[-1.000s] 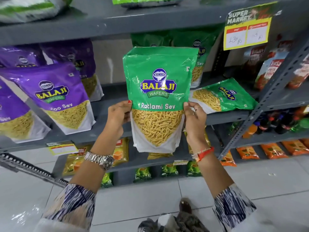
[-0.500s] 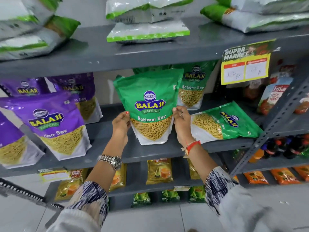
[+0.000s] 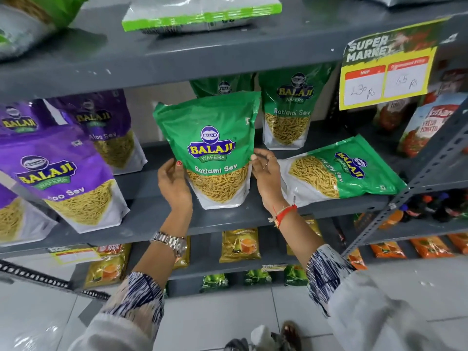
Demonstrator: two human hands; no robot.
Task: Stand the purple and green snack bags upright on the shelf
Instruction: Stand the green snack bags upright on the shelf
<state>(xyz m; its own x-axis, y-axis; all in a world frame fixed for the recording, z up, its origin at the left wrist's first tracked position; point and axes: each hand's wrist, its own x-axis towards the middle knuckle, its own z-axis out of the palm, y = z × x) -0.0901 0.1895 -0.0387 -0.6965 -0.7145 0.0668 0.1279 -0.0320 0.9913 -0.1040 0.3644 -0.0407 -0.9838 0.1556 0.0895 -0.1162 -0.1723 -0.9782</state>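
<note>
A green Ratlami Sev bag [image 3: 210, 138] stands upright on the grey middle shelf [image 3: 228, 216]. My left hand [image 3: 174, 183] holds its left edge with the thumb on the front, and my right hand [image 3: 266, 173] pinches its right edge. Another green bag [image 3: 342, 171] lies flat on the shelf just right of my right hand. Two more green bags [image 3: 288, 110] stand behind, one partly hidden. On the left, several purple Aloo Sev bags [image 3: 63, 173] lean back in a tilted row, and one [image 3: 106, 125] stands further back.
A yellow price sign [image 3: 387, 74] hangs from the shelf above. A slanted perforated post [image 3: 417, 181] crosses at the right, with tomato packs [image 3: 428, 125] behind it. White and green bags [image 3: 202, 13] lie on the upper shelf. Yellow packs [image 3: 239, 245] fill the lower shelf.
Both hands carried the green bag from mid-air in front of the shelf back onto the shelf, where it now rests on its base. The camera has also moved closer and tilted up.
</note>
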